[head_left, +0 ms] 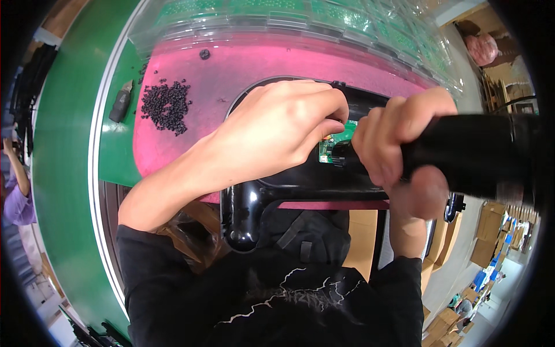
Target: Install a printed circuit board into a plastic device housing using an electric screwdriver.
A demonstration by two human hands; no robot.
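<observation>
My right hand (399, 133) is wrapped round a thick black cylindrical power tool (474, 147), which looks like an electric screwdriver. It lies almost level, its narrow end pointing left over a small green circuit board (326, 156). The board sits in a large glossy black plastic housing (248, 205). Over the housing, my left hand (295, 118) has its fingers curled, with thumb and forefinger close together by the board. Whatever is between those fingertips is hidden. Parts of the housing and board are covered by my hands.
A pink mat (225, 58) lies under the housing. On its left are a pile of small black screws (166, 108) and a dark hand tool (120, 104). Clear plastic trays (277, 29) with green boards stand behind. Cardboard boxes (488, 231) are at right; another person (20, 196) is far left.
</observation>
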